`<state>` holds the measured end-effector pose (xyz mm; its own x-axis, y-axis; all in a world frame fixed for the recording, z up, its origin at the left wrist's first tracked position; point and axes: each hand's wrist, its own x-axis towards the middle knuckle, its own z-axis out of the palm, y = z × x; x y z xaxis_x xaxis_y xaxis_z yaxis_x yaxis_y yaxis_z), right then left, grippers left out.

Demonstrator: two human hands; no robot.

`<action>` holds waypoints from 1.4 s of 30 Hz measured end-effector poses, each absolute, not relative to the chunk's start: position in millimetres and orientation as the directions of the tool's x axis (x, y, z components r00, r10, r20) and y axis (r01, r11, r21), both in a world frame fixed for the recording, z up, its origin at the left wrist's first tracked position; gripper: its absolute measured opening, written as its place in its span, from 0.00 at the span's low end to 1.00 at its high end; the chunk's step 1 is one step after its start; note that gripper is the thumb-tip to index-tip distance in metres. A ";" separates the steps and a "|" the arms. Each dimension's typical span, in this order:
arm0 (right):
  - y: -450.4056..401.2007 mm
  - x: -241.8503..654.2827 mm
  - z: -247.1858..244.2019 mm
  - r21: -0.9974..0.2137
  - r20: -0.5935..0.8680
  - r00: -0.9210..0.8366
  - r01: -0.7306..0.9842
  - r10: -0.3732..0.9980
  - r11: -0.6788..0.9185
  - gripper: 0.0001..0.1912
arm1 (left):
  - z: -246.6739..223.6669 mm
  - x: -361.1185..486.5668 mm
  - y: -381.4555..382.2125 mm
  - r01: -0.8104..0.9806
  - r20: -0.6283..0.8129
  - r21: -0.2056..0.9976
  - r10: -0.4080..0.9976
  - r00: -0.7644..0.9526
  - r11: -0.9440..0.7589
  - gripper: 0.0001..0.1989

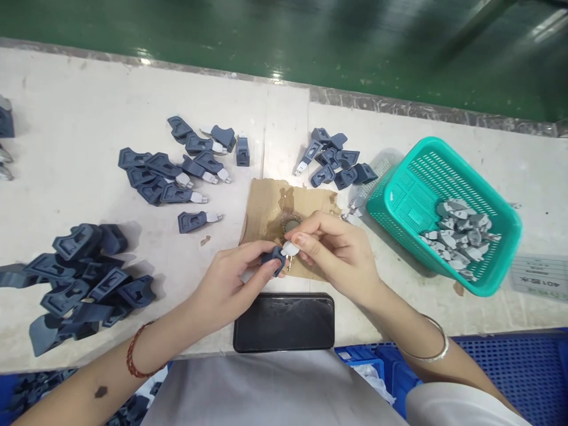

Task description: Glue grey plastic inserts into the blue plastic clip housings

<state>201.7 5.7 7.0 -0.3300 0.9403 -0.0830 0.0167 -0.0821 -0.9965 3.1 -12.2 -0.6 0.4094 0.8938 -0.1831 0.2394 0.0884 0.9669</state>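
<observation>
My left hand (242, 275) pinches a dark blue-grey plastic part (278, 255) between thumb and fingers. Against it, my right hand (331, 248) holds a small white piece (291, 248) between thumb and forefinger; the two pieces meet over a stained brown cardboard sheet (262, 204). Just beyond my fingertips, a small round container (291, 225) rests on the cardboard, partly covered by my right hand. A black phone (284, 322) lies on the table below both hands.
Dark parts form a pile (80, 284) at the left; groups with white tips (171, 177) and others (335, 157) lie further back. A green basket (444, 171) at the right holds grey-white pieces (461, 234). Blue crates (510, 367) stand below the table edge.
</observation>
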 end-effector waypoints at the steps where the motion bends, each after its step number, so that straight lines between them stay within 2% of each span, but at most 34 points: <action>1: 5.7 201.8 7.4 -0.996 -0.087 -0.333 0.034 0.939 -0.080 0.11 | -0.6 3.1 -12.5 0.241 -0.185 0.966 0.894 0.408 0.090 0.11; 9: 3.7 204.1 6.3 -0.965 -0.016 -0.360 0.249 0.933 0.079 0.13 | -3.1 3.2 -14.9 0.278 -0.159 0.959 0.905 0.395 0.047 0.10; 22: 2.5 202.9 4.7 -0.891 0.153 -0.390 0.344 0.908 0.298 0.10 | -6.4 3.4 -17.0 0.237 -0.196 0.966 0.898 0.393 0.107 0.12; 29: 2.9 198.0 7.2 -0.933 0.100 -0.404 0.281 0.909 0.227 0.10 | -6.3 1.9 -17.5 0.222 -0.235 0.962 0.889 0.392 0.157 0.12; 33: 2.2 197.9 5.8 -0.955 0.123 -0.395 0.203 0.910 0.217 0.09 | -0.3 -0.4 -14.1 0.089 -0.228 0.974 0.866 0.446 0.210 0.12; 36: 3.2 200.1 4.9 -0.873 0.274 -0.410 0.272 0.870 0.404 0.16 | 2.1 -1.7 -11.0 -0.064 -0.228 0.955 0.851 0.473 0.291 0.13; 39: 4.3 201.0 4.8 -0.705 0.393 -0.491 0.382 0.778 0.598 0.35 | 0.4 -1.9 -10.5 -0.195 -0.267 0.886 0.807 0.526 0.421 0.14; 40: 4.3 200.7 4.9 -0.656 0.411 -0.521 0.402 0.748 0.640 0.38 | -0.6 -1.7 -10.9 -0.226 -0.277 0.859 0.787 0.552 0.460 0.14; 42: 4.0 199.6 5.3 -0.590 0.435 -0.555 0.419 0.709 0.690 0.36 | -2.3 -1.1 -12.4 -0.265 -0.290 0.813 0.756 0.586 0.518 0.15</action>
